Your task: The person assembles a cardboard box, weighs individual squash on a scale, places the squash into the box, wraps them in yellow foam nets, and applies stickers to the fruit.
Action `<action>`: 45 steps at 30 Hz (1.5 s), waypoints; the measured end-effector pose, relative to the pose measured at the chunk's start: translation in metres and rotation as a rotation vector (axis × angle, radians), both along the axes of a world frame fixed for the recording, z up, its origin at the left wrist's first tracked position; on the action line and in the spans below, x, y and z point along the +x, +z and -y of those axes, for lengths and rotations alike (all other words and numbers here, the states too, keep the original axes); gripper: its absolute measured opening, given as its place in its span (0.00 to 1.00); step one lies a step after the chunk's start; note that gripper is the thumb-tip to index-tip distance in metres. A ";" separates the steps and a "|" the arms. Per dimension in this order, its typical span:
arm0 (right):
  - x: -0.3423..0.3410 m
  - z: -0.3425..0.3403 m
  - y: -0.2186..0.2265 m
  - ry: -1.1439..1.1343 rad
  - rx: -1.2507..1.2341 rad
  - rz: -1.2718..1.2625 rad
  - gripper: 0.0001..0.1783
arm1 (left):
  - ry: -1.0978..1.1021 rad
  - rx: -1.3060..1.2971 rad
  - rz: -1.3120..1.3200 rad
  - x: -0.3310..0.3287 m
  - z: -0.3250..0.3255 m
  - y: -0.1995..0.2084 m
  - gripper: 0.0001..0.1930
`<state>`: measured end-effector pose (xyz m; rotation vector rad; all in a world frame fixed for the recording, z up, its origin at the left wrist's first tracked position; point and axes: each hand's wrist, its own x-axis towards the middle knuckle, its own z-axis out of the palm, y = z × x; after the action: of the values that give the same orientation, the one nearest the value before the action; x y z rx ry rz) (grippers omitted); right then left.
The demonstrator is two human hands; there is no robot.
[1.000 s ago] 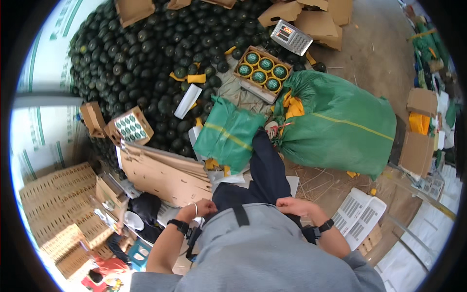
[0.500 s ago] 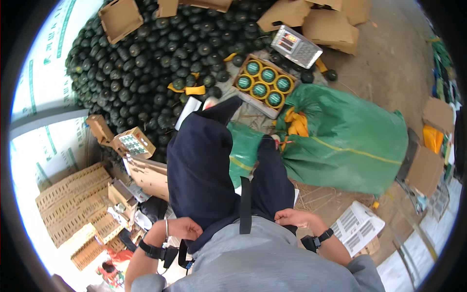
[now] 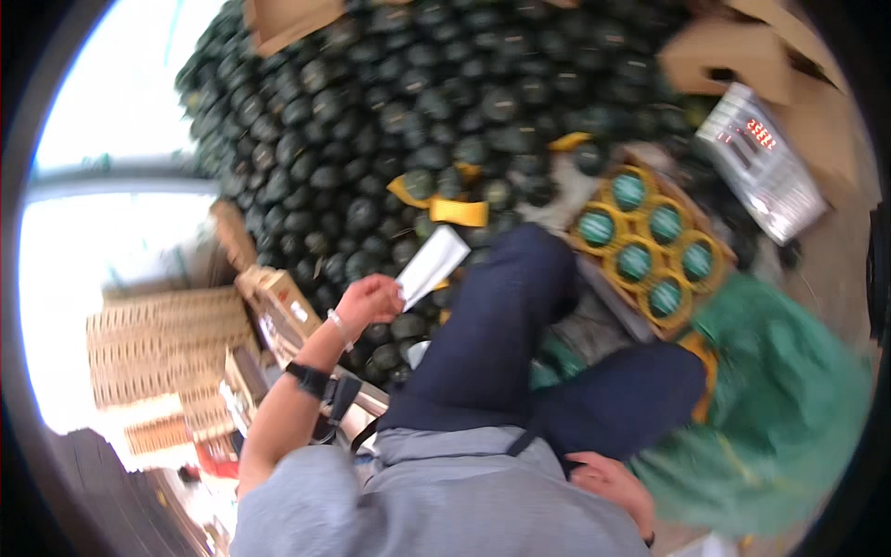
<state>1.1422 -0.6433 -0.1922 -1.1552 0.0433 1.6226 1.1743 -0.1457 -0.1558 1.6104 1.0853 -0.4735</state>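
My left hand (image 3: pixel 371 299) reaches out over the edge of the pile of dark green squashes (image 3: pixel 343 176). Its curled fingers close on the near end of a white sheet (image 3: pixel 434 267), which slants away toward the squashes. My right hand (image 3: pixel 603 475) rests near my right hip with nothing in it, its fingers loosely apart and slightly blurred. Past my knees, a cardboard box (image 3: pixel 640 325) holds several squashes (image 3: pixel 665 223) with round green labels, each ringed by a yellow foam sleeve.
Loose yellow foam pieces (image 3: pixel 458 213) lie on the pile. A silver digital scale (image 3: pixel 763 162) with red digits stands right of the box. A large green sack (image 3: pixel 780 408) bulges at my right. Open cartons (image 3: pixel 729 56) lie far right; stacked cardboard (image 3: pixel 172 343) stands left.
My left hand has moved from my waist out to the white sheet. My body has lowered, with knees bent, bringing the squashes and box closer. My right hand stays near my hip.
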 end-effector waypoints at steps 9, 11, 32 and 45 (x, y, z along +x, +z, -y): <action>0.160 0.047 -0.103 -0.507 -0.465 1.042 0.19 | 0.152 1.026 -0.417 -0.339 -0.110 -0.152 0.15; 0.166 0.021 -0.095 -0.521 -0.430 1.127 0.19 | 0.279 1.036 -0.511 -0.380 -0.122 -0.158 0.18; 0.142 -0.124 -0.012 -0.055 -0.364 1.440 0.13 | 0.929 1.710 0.076 -0.401 -0.211 -0.024 0.16; 0.146 -0.152 0.033 -0.173 -0.053 1.798 0.19 | 0.386 1.852 1.312 -0.219 -0.052 0.307 0.13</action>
<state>1.2882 -0.4917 -0.1592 -2.1515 -0.9176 0.0038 0.9555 -0.0932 0.1511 2.2355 0.4892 2.1797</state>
